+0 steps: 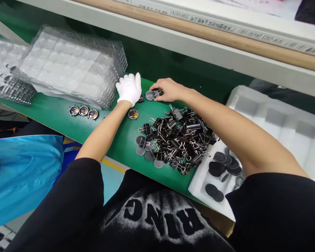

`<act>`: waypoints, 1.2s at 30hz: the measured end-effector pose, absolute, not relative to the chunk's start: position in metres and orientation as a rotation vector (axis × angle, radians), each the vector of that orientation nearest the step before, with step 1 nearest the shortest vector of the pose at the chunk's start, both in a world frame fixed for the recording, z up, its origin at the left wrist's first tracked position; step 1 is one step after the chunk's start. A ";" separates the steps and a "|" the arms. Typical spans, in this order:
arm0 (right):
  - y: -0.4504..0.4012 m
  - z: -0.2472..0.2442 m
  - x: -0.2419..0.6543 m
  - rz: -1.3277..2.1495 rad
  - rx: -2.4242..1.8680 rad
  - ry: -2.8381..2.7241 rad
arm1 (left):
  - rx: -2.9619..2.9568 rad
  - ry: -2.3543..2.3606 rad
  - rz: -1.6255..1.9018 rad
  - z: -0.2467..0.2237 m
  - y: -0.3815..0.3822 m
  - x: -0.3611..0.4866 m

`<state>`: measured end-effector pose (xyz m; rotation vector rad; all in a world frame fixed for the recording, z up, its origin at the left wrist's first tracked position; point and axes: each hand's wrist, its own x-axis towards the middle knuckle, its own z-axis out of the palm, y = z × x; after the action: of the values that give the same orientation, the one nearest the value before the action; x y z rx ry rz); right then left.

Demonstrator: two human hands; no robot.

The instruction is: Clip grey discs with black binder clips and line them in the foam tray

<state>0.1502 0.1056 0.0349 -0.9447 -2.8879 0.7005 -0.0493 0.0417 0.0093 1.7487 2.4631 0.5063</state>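
My left hand (128, 89), in a white glove, rests on the green table with its fingers curled. What it holds, if anything, is hidden; part of a black binder clip (141, 99) shows at its right side. My bare right hand (169, 90) pinches another black binder clip (157, 93), with a round grey disc (149, 95) at the clip's left end. Just below the gloved hand lies a round piece with a dark and orange face (133, 114). A large heap of black binder clips (181, 140) with silver handles lies below my right forearm.
Stacked clear plastic trays (68, 66) stand at left. Three round orange-and-dark pieces (83, 111) lie before them. Several grey discs (158, 163) lie by the heap. A white foam tray (273, 108) at right holds dark discs (217, 168). A person in blue (26, 175) is at left.
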 end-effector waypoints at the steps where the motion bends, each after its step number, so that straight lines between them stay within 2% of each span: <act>1: 0.105 0.035 0.146 0.707 -0.929 -2.898 | 1.767 2.445 0.489 0.008 0.042 -0.050; 16: 0.106 0.030 0.128 0.790 -0.892 -2.951 | 1.747 2.486 0.559 -0.002 0.051 -0.051; 19: 0.103 0.035 0.125 0.762 -0.928 -2.930 | 1.774 2.435 0.570 0.009 0.047 -0.053; 22: 0.096 0.057 0.134 0.726 -0.972 -2.851 | 1.903 2.177 0.764 0.037 0.026 -0.053; 25: 0.078 0.090 0.166 0.922 -1.007 -2.731 | 2.170 1.885 0.829 0.072 -0.008 -0.050; 29: 0.030 0.118 0.231 1.419 -1.009 -2.513 | 2.451 1.666 0.423 0.103 -0.043 -0.025; 31: 0.005 0.118 0.268 1.546 -1.055 -2.365 | 2.535 1.535 0.272 0.108 -0.049 0.000; 34: -0.020 0.106 0.327 1.502 -1.208 -2.173 | 2.635 1.322 0.226 0.107 -0.038 0.052; 36: -0.032 0.093 0.369 1.320 -1.354 -2.029 | 2.693 1.280 0.224 0.103 -0.017 0.092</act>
<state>0.3690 -0.0317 0.0935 -1.3539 -2.0288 1.3205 0.0923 -0.0174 0.1033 2.6925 1.2800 0.2239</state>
